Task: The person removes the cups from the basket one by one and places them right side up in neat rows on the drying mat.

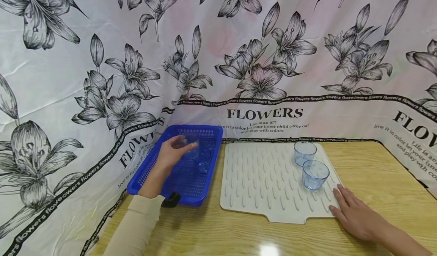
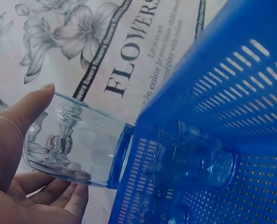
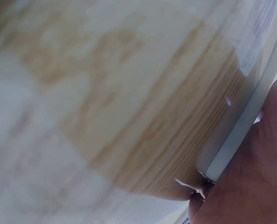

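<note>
My left hand grips a clear bluish drinking glass over the blue plastic basket. The thumb lies along one side of the glass and the fingers curl under the other, with its rim close to the basket wall in the left wrist view. More glasses lie inside the basket. To the right, a white ridged draining board carries two light-blue glasses, one farther back and one nearer. My right hand rests with extended fingers at the board's right edge.
A wood-grain table lies under the basket and board. Floral printed cloth hangs behind and along both sides, close to the basket's left and far edges. A black band sits at the left wrist.
</note>
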`<control>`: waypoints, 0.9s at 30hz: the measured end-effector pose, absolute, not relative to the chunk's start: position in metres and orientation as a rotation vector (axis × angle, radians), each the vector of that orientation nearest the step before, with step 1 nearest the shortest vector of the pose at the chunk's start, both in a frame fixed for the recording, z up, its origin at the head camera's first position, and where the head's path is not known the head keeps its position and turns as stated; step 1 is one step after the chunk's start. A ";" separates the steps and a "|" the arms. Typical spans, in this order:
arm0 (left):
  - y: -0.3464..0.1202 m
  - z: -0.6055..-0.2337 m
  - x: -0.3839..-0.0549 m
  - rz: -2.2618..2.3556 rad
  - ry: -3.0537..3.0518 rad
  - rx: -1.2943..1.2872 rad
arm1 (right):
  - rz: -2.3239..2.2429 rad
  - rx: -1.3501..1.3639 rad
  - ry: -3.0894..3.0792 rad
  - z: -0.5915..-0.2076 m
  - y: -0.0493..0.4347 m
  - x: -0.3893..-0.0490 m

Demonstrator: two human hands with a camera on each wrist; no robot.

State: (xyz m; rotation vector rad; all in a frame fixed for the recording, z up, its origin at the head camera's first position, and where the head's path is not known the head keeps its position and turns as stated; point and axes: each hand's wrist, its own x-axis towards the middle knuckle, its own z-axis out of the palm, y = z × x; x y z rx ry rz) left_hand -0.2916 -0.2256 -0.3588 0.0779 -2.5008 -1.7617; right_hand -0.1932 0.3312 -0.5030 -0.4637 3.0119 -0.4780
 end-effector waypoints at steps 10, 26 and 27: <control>-0.211 -0.356 -0.289 -1.765 -2.500 0.026 | -0.490 -0.461 2.998 -0.501 0.331 -0.193; -0.186 -0.356 -0.283 -1.799 -2.505 -0.077 | -0.492 -0.456 2.982 -0.499 0.326 -0.187; -0.184 -0.356 -0.283 -1.800 -2.504 -0.088 | -0.478 -0.460 2.991 -0.499 0.326 -0.187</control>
